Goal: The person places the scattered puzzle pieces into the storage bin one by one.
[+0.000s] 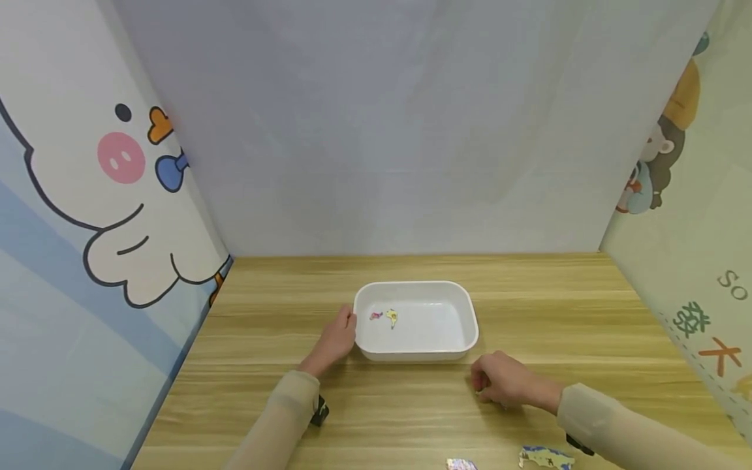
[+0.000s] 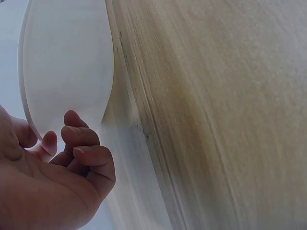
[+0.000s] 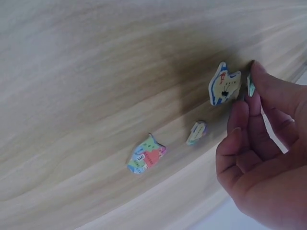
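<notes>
My left hand (image 1: 339, 336) grips the left rim of a white rectangular tray (image 1: 446, 355); in the left wrist view its thumb and fingers meet at the tray's edge (image 2: 24, 91). Inside the tray lie a small pink piece (image 1: 376, 316) and a yellow piece (image 1: 391, 317). Just off the tray's front right corner, my right hand (image 1: 504, 380) pinches a small flat green piece (image 3: 251, 85) between thumb and fingers. Beside those fingers a cream and blue printed piece (image 3: 226, 88) is on the table, partly raised. The green piece's far side is hidden.
On the wooden table (image 1: 264, 287), a blue-edged cream piece (image 1: 546, 457) and a pinkish piece (image 1: 461, 464) lie near the front edge. The right wrist view shows a multicoloured piece (image 3: 146, 155) and a smaller one (image 3: 197, 132). Cloth walls (image 1: 399, 130) surround the table's back and sides.
</notes>
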### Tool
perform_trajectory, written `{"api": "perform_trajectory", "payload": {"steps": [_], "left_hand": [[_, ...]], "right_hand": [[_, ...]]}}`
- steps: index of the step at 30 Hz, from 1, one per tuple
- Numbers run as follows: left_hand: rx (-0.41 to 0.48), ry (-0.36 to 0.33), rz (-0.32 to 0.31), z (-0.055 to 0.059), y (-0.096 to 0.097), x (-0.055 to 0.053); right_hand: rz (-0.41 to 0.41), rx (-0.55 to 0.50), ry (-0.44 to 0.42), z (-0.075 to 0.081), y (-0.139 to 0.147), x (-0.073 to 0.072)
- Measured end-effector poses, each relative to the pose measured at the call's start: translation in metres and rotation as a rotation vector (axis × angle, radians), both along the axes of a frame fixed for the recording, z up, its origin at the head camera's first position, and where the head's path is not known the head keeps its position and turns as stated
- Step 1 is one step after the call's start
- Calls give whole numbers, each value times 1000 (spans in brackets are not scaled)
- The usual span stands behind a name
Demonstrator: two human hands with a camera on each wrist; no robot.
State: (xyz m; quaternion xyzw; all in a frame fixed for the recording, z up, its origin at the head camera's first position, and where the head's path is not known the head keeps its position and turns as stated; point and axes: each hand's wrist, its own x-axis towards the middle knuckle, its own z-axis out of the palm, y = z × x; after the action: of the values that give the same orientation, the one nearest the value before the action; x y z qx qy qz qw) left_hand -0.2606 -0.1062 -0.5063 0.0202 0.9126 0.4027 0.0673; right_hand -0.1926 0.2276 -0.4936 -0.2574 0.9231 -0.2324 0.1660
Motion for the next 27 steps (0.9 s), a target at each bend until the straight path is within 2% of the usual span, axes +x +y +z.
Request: {"api": "perform_trajectory", "payload": {"steps": [6,15,20,27], "left_hand": [[7,4,-11,0,1,-1],[5,-7,-14,0,-1,-1],[4,-7,-12,0,-1,-1],[3,-8,-11,-1,-1,-1]], "right_hand": [[57,-39,6,0,1,-1],[104,-21,59,4,2,-5],[130,-46,90,10,2,-8],[118,-95,119,24,1,-13]]}}
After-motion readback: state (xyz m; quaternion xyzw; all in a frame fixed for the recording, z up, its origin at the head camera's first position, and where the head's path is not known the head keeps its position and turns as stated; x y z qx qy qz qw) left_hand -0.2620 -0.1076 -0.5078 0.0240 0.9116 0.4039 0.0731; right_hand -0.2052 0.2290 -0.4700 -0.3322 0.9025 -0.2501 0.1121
